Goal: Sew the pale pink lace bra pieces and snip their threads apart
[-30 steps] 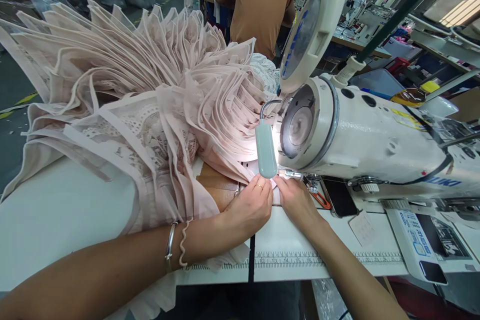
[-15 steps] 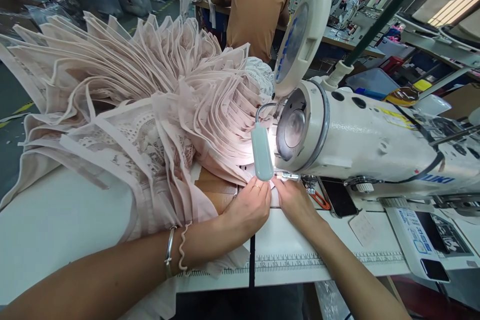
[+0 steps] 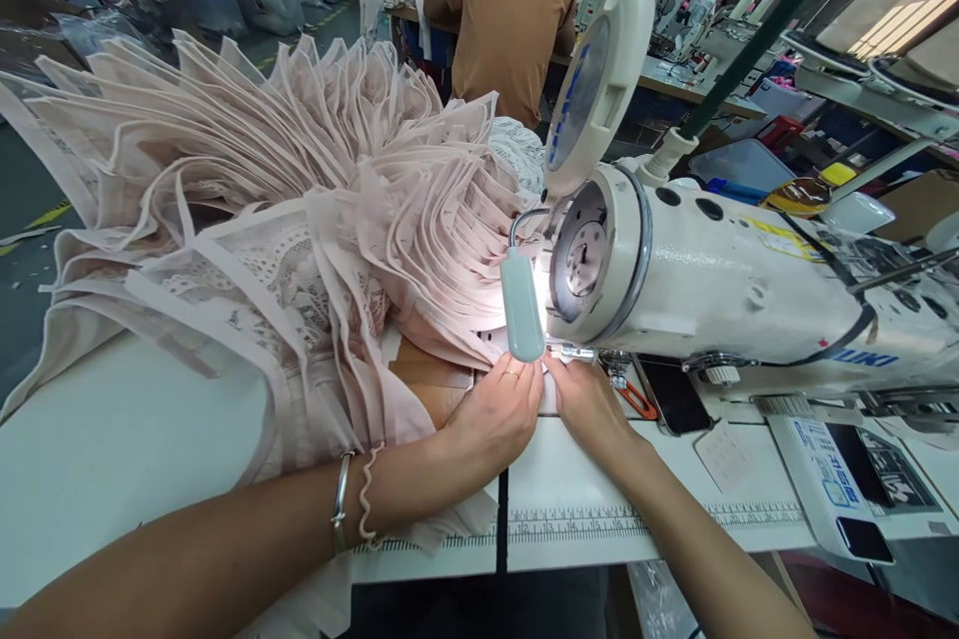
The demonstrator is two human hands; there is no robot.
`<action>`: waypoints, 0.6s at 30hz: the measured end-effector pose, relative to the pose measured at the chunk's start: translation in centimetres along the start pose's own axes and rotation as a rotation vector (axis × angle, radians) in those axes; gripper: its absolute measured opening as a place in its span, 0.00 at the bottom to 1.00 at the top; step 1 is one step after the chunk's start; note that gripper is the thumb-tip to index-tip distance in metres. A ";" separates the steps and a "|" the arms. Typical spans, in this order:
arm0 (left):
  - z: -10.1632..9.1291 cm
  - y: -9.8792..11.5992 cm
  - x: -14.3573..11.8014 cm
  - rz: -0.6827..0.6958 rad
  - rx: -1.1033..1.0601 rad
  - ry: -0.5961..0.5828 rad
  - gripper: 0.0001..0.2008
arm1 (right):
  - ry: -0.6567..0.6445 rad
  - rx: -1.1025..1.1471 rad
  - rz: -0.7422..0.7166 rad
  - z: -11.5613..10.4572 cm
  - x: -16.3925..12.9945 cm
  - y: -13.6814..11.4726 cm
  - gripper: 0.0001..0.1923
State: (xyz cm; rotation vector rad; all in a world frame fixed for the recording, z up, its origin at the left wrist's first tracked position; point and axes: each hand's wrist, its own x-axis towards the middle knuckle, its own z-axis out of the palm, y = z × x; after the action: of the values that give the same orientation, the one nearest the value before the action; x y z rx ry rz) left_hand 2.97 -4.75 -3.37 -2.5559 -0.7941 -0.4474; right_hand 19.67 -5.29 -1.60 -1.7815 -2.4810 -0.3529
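My left hand is closed, its fingertips pressed together on the edge of pale pink fabric below the sewing machine's lamp. Close beside it, my right hand pinches the same fabric near the needle area. A pale green lamp hides the needle and part of the fabric edge. The white sewing machine reaches in from the right, its round end cover swung up. To the left, a big heap of pink lace-trimmed garment pieces spreads over the table and hangs beside my left forearm.
Orange snips and a dark phone lie right of my hands. A control panel sits farther right. A ruler strip runs along the table's front edge. A person in a brown shirt sits beyond the heap.
The round part inside the machine's end was blurred and now shows sharply, with holes and a slot. Both hands stay in almost the same place on the fabric.
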 end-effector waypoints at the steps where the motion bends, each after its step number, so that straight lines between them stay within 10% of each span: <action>1: -0.2 -0.1 0.0 0.005 0.015 0.006 0.19 | 0.022 0.006 -0.001 0.1 -0.1 0.0 0.20; 11: -0.9 -6.5 -0.7 0.075 -0.227 -0.005 0.08 | 0.261 0.316 0.022 1.2 -1.3 -0.2 0.25; 18: -0.2 -6.4 -0.7 0.009 -0.267 0.110 0.07 | 0.290 0.301 -0.047 1.3 -1.3 0.0 0.23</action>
State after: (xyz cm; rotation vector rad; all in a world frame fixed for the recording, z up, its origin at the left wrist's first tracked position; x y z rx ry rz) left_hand -1.40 -0.43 -1.54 -2.7472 -0.7256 -0.7280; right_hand 20.23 -6.22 -3.12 -1.4454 -2.2374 -0.2084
